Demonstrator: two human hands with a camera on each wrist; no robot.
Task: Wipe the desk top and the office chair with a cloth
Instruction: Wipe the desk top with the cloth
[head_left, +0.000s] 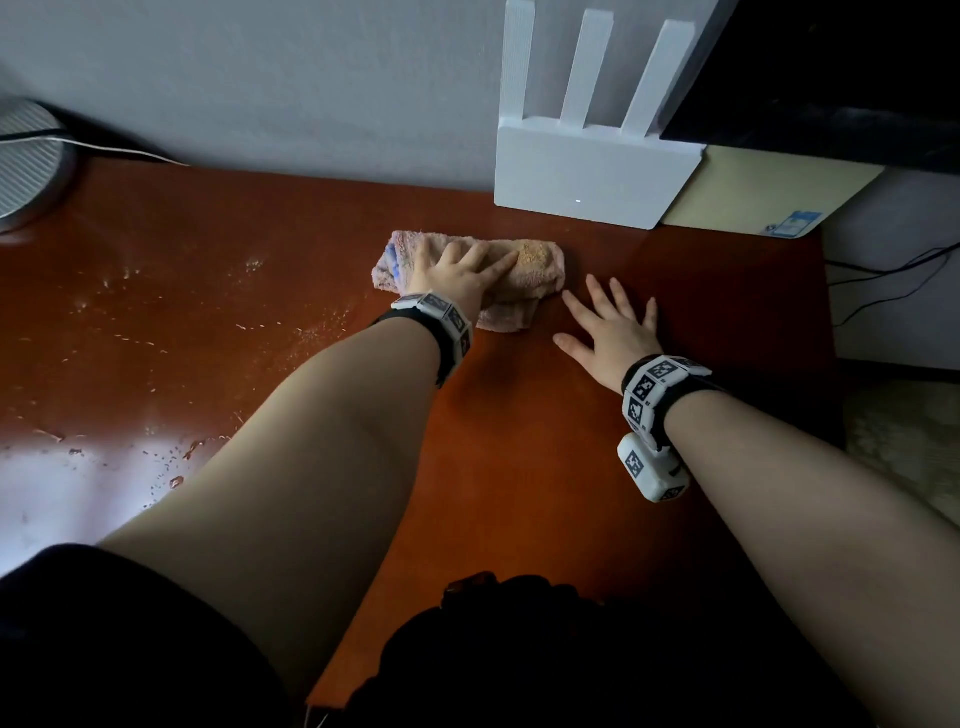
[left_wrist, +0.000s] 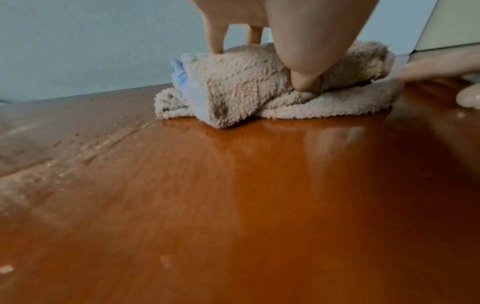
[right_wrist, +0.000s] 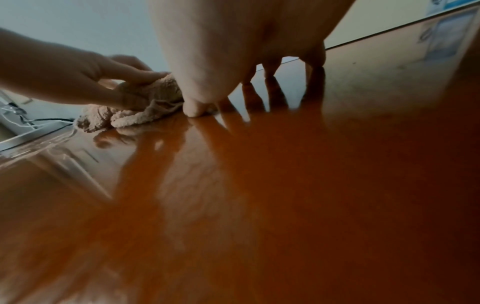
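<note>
**While the left hand presses the cloth, the right lies flat on the desk**

While the left hand (head_left: 462, 275) lies on top of the folded cloth (head_left: 535, 270), its fingers stretch out over the pile and the thumb (left_wrist: 303, 80) digs into a fold at the near side, as the left wrist view shows. The cloth is a beige, fluffy towel with a blue patch at its left end, bunched in several layers and resting on the desk top (head_left: 519, 467) toward the back, just in front of a white router (head_left: 592, 176) that stands against the wall (head_left: 311, 88). The right hand (head_left: 613, 327) lies just beside the cloth on its right, palm down, fingers spread and straight, touching the bare wood and holding nothing. The right wrist view shows its fingertips (right_wrist: 193, 110) planted on the glossy surface, with the thumb tip close to the edge of the cloth; whether they touch cannot be told. The two hands are near each other but apart. Left of the cloth the reddish-brown desk top carries streaks and droplets of water (head_left: 124, 291). A round grey ribbed object (head_left: 28, 161) sits at the far left corner, with a thin cable (head_left: 130, 151) running behind it. To the right of the router lies a pale yellow box (head_left: 763, 192) with a blue label, under a dark screen (head_left: 841, 78).
</note>
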